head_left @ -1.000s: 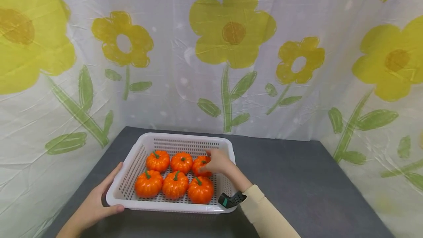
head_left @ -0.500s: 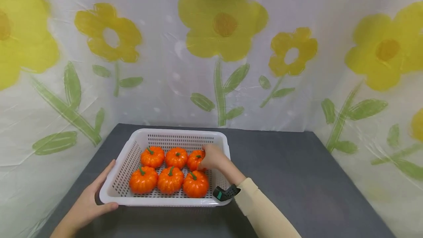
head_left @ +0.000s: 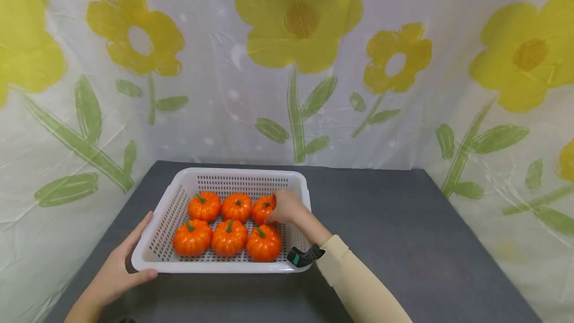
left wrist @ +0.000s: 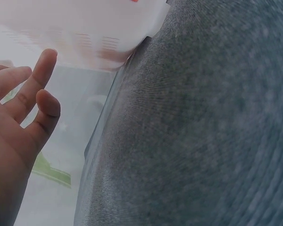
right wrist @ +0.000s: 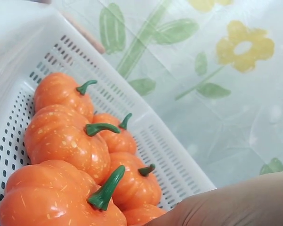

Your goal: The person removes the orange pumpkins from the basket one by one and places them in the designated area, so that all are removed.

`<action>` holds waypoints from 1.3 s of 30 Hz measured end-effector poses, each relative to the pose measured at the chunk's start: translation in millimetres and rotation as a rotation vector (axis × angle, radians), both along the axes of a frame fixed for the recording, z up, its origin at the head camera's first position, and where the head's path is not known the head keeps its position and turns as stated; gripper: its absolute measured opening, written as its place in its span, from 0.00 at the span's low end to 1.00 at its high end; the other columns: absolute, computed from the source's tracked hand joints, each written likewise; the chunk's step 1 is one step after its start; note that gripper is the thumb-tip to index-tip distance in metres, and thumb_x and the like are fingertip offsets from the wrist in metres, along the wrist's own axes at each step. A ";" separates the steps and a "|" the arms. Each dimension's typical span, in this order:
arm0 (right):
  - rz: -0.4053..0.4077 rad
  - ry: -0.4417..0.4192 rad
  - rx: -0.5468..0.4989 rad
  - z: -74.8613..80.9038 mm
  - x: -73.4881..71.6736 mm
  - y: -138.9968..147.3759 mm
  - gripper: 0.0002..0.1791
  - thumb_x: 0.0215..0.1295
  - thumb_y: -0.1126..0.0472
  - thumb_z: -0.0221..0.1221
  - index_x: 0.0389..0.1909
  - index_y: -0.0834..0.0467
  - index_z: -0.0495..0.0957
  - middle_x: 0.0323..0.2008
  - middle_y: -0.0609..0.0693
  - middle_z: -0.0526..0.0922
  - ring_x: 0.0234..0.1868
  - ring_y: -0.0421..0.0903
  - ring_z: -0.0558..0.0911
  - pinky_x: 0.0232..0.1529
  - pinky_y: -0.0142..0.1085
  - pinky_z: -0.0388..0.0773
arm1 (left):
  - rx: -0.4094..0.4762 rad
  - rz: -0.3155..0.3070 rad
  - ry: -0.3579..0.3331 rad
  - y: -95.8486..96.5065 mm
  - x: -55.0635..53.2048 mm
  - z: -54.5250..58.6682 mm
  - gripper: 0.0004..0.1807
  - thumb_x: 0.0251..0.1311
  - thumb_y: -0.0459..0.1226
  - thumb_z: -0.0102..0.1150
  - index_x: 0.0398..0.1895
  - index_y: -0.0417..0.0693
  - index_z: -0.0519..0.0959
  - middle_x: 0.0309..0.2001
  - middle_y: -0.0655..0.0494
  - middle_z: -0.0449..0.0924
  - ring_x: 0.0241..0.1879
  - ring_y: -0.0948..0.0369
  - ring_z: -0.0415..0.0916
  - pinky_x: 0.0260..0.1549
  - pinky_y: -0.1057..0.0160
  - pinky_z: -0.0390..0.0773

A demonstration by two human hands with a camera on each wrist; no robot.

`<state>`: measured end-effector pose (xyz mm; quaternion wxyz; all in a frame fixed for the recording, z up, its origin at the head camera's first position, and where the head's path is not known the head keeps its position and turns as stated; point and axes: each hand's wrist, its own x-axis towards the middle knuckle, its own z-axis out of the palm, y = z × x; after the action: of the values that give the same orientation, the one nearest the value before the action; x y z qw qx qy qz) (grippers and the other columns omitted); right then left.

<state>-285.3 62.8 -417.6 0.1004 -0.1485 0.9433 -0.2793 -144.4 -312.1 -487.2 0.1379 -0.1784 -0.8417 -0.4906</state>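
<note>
1. The back-right pumpkin [head_left: 262,210] lies inside the white slotted plastic basket [head_left: 211,267], at the right end of the far row, immediately left of the right hand [head_left: 289,207]. That hand is much the nearer; the left is across at the opposite end.
2. The pumpkin is round and squat, stem up, with no clear long axis; the basket's long side runs left to right before the person.
3. The right hand reaches in over the basket's right side, forearm slanting forward and leftward. Its fingers curl round the pumpkin's right flank, thumb toward the near row; the fingertips themselves are hidden.
4. Close by sit the back-middle pumpkin [head_left: 236,207], to the left, and the front-right pumpkin [head_left: 264,243], nearer the person.
5. The left hand [head_left: 111,274] is spread at the basket's front-left corner, thumb and fingers wide apart, fingers along the left wall and thumb by the front rim. Whether it bears on the plastic, I cannot tell.
6. The basket rests on the dark grey table [head_left: 376,228].
</note>
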 end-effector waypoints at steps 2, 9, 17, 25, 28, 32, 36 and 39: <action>-0.009 0.006 -0.001 1.9 -0.8 0.4 0.42 0.51 0.61 0.80 0.66 0.70 0.76 0.58 0.64 0.83 0.55 0.57 0.82 0.62 0.51 0.78 | 0.004 -0.004 0.001 0.1 -2.1 1.0 0.66 0.42 0.24 0.76 0.87 0.49 0.51 0.74 0.88 0.58 0.58 0.81 0.70 0.52 0.83 0.68; -0.018 0.034 -0.009 5.5 -0.5 -0.1 0.40 0.53 0.58 0.81 0.64 0.70 0.76 0.57 0.63 0.83 0.56 0.57 0.82 0.62 0.51 0.78 | 0.000 0.005 0.002 -2.0 -4.4 1.4 0.67 0.41 0.24 0.77 0.87 0.49 0.51 0.74 0.88 0.58 0.58 0.82 0.69 0.53 0.84 0.67; -0.018 0.060 -0.002 8.6 3.9 0.7 0.37 0.54 0.55 0.81 0.59 0.69 0.78 0.52 0.61 0.85 0.52 0.55 0.82 0.57 0.49 0.80 | -0.018 0.017 -0.012 -0.8 -2.1 1.7 0.66 0.43 0.25 0.77 0.87 0.50 0.50 0.73 0.90 0.58 0.57 0.81 0.69 0.50 0.83 0.69; -0.018 0.062 -0.010 8.1 2.1 1.5 0.35 0.57 0.53 0.79 0.58 0.70 0.78 0.50 0.61 0.85 0.49 0.54 0.83 0.52 0.47 0.81 | -0.066 0.054 -0.050 -1.0 0.0 1.7 0.64 0.48 0.29 0.77 0.88 0.52 0.50 0.72 0.95 0.54 0.58 0.86 0.65 0.50 0.84 0.66; -0.017 0.062 -0.017 9.2 1.8 0.8 0.33 0.58 0.53 0.79 0.56 0.70 0.79 0.47 0.60 0.85 0.46 0.53 0.83 0.50 0.46 0.82 | -0.071 0.059 -0.044 -1.7 0.9 1.6 0.65 0.47 0.29 0.78 0.88 0.52 0.50 0.71 0.95 0.55 0.57 0.85 0.66 0.50 0.84 0.68; -0.025 0.054 -0.036 10.8 2.3 1.1 0.32 0.58 0.54 0.78 0.56 0.70 0.79 0.46 0.59 0.85 0.45 0.52 0.83 0.48 0.46 0.81 | -0.059 0.043 -0.027 -0.1 1.5 2.2 0.65 0.46 0.28 0.78 0.88 0.52 0.50 0.72 0.93 0.56 0.57 0.84 0.67 0.50 0.84 0.68; -0.031 0.033 -0.084 13.5 3.4 3.3 0.37 0.58 0.54 0.78 0.62 0.70 0.77 0.53 0.61 0.84 0.50 0.54 0.83 0.53 0.48 0.82 | -0.044 0.024 -0.016 1.6 2.0 3.0 0.65 0.46 0.27 0.78 0.88 0.52 0.50 0.73 0.92 0.57 0.58 0.83 0.68 0.49 0.83 0.69; -0.004 0.057 -0.124 17.2 5.3 7.1 0.39 0.57 0.53 0.79 0.64 0.70 0.77 0.55 0.61 0.85 0.52 0.54 0.84 0.54 0.48 0.83 | -0.054 0.023 -0.018 0.1 3.0 2.0 0.65 0.46 0.28 0.78 0.88 0.52 0.50 0.72 0.92 0.57 0.58 0.84 0.67 0.49 0.83 0.69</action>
<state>-279.9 69.9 -400.5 0.0634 -0.1603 0.9270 -0.3332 -141.4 -311.9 -485.2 0.1313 -0.1678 -0.8579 -0.4675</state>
